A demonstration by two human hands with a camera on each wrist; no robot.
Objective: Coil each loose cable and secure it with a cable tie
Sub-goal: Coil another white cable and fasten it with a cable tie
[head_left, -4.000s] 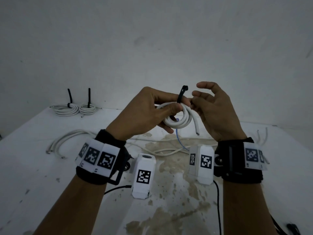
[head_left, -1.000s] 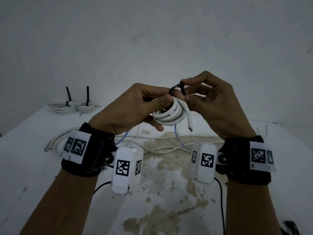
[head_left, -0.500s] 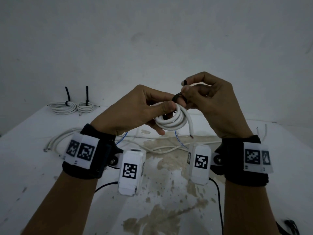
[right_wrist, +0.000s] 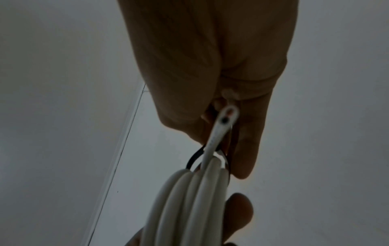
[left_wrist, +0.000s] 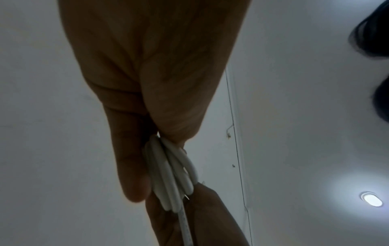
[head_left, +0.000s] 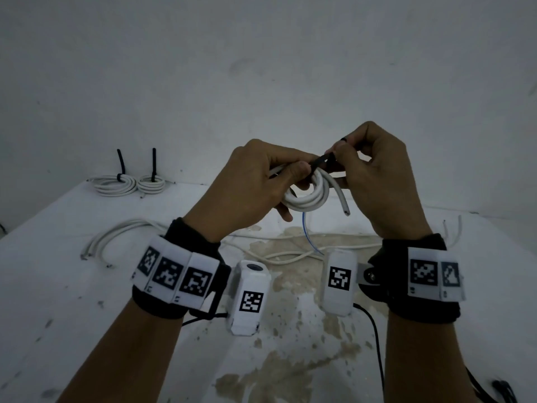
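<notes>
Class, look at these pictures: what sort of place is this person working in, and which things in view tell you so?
Probably a bare indoor workroom set up for recording. A stained white table stands against a plain white wall, two tied cable coils and loose cables lie on it, and a ceiling light shows overhead.

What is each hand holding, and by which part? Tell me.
Left hand grips the coiled white cable at its top, thumb over the loops. Right hand pinches the black cable tie by its tail.

Both forearms are raised side by side, wrists banded. Left hand (head_left: pixel 247 187) has thumb and fingers curled, clamped on the coiled cable (head_left: pixel 309 196). Right hand (head_left: pixel 374 175) has fingers bent, pinching the cable tie (head_left: pixel 321 162).
</notes>
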